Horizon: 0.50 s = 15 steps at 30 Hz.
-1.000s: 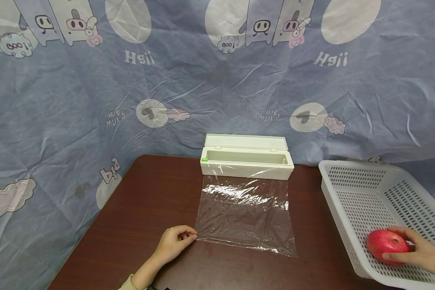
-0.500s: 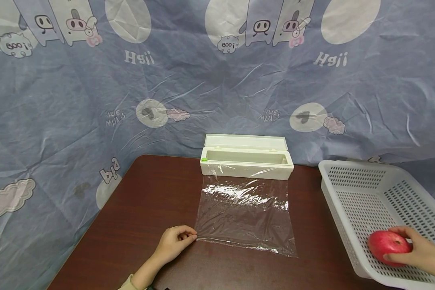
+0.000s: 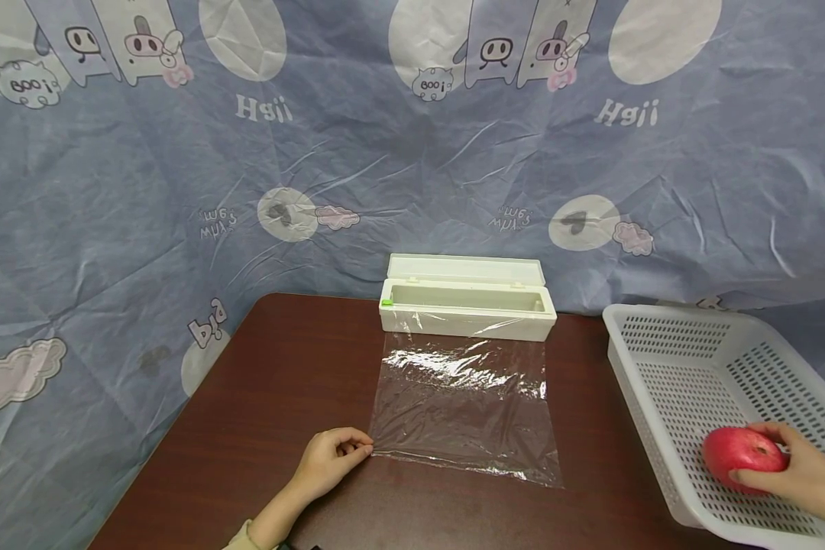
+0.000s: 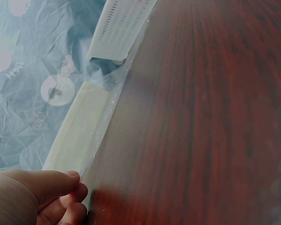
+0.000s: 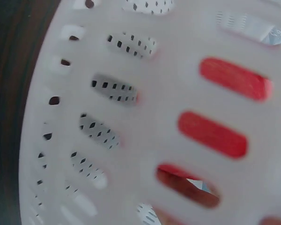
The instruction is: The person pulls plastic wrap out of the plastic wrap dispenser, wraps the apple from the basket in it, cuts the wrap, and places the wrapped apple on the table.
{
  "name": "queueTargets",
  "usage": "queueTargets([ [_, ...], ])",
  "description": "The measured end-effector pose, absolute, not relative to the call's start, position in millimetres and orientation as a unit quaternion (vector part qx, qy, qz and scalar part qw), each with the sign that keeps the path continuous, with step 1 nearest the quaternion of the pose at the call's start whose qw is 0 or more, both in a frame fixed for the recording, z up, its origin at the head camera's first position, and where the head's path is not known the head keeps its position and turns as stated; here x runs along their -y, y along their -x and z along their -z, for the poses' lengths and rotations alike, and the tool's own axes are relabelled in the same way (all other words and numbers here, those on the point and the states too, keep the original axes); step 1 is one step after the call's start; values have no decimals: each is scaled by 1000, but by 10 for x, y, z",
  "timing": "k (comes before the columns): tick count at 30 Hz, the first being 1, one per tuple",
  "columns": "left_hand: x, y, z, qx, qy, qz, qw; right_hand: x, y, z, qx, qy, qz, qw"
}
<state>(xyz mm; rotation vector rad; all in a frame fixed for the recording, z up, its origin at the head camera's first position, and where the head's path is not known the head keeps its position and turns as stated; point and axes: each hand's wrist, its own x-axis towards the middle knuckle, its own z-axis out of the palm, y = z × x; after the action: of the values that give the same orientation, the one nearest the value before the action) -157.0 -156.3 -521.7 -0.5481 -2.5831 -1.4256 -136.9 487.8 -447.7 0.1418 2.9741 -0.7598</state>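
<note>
My left hand (image 3: 331, 464) pinches the near left corner of a clear sheet of cling film (image 3: 464, 428). The film runs back over the table to a white cling film dispenser box (image 3: 469, 325) whose lid stands up. In the left wrist view, thumb and fingers of the left hand (image 4: 40, 194) meet on the film's edge. Over on the right, my right hand (image 3: 807, 477) grips a red apple (image 3: 732, 456) low inside a white plastic basket (image 3: 642, 412). The right wrist view looks through the basket's slotted wall (image 5: 154, 126), with the apple (image 5: 213, 133) showing red behind it.
The dark wooden table (image 3: 282, 367) carries the box at its back edge and the basket at its right side. A blue-grey printed sheet (image 3: 412, 168) hangs close behind the table and along its left. A small green piece (image 3: 387, 302) sits on the box's left end.
The right hand and the apple have shifted slightly to the right and up in the head view, still within the basket. The left hand and the film have stayed in place.
</note>
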Motion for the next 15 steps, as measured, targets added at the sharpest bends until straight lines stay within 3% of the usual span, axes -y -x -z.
queueTargets([
  [15,1570,1574,5223,864,174,469,65,-4796,1321,4425,-953,-90,288,-14],
])
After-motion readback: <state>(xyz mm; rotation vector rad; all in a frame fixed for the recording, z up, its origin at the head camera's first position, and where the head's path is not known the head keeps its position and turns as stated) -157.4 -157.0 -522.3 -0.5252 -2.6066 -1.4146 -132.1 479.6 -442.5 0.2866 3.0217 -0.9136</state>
